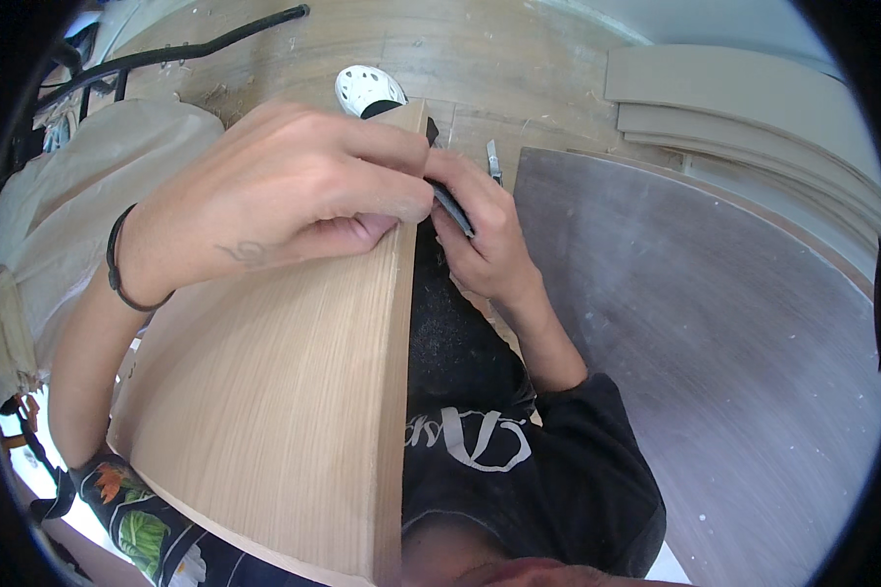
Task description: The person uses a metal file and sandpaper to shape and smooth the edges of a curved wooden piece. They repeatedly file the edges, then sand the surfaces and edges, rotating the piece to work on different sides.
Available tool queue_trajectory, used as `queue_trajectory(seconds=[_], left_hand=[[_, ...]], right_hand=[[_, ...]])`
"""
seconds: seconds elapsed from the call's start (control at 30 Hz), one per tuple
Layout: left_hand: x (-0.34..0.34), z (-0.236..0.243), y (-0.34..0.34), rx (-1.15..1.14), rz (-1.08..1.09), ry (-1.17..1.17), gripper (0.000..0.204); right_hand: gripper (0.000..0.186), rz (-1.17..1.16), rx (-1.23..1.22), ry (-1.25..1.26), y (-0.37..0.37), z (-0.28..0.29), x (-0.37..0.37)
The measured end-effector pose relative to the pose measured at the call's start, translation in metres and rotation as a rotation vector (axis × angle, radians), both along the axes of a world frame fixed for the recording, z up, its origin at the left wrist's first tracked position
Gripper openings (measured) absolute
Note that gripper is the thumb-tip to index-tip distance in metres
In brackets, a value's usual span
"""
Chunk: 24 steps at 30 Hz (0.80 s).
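Note:
A light wood-grain board (274,382) stands tilted in front of my body, its long straight edge running away from me. Near the far end of that edge, my left hand (303,181) is closed, its fingers curled over the edge and the thumb side against the board's face. Just across the edge, my right hand (485,220) is closed around a thin dark grey piece (451,206); its exact kind does not show. The fingertips of both hands meet close together at the edge, partly hiding what lies between them.
A utility knife (494,161) lies on the wooden floor beyond my right hand. On the right is a large dusty grey-brown panel (695,333), with stacked beige panels (744,98) behind. A white clog (367,90), a pale cloth bag (108,161) and a black metal bar (196,47) are farther off.

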<state>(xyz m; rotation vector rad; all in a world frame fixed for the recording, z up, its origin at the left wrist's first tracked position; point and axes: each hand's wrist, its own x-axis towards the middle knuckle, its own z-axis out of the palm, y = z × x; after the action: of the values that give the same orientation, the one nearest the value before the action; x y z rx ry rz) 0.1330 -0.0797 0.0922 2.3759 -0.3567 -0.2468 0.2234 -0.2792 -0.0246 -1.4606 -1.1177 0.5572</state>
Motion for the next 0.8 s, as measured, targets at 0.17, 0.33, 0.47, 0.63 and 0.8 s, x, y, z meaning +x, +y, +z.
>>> queue_trajectory(seconds=[0.17,0.33,0.47,0.63,0.8], left_hand=[[-0.011,-0.006,0.0,-0.13,0.11,0.039,0.007],[-0.028,-0.02,0.005,-0.298,0.16,0.074,0.009],[-0.038,0.014,0.001,-0.426,0.258,0.207,0.017],[-0.062,0.085,-0.04,-0.294,0.345,0.19,0.075],[-0.082,0.087,-0.071,-0.05,0.394,0.025,0.09]], right_hand=[[0.043,-0.043,0.075,-0.145,-0.002,0.004,-0.002],[0.039,-0.025,0.05,-0.184,-0.005,0.011,0.004],[0.042,-0.015,0.001,-0.21,-0.004,0.015,0.008],[0.041,-0.001,0.116,-0.051,0.001,0.015,0.007],[0.039,0.048,0.073,0.011,-0.001,0.012,0.017]])
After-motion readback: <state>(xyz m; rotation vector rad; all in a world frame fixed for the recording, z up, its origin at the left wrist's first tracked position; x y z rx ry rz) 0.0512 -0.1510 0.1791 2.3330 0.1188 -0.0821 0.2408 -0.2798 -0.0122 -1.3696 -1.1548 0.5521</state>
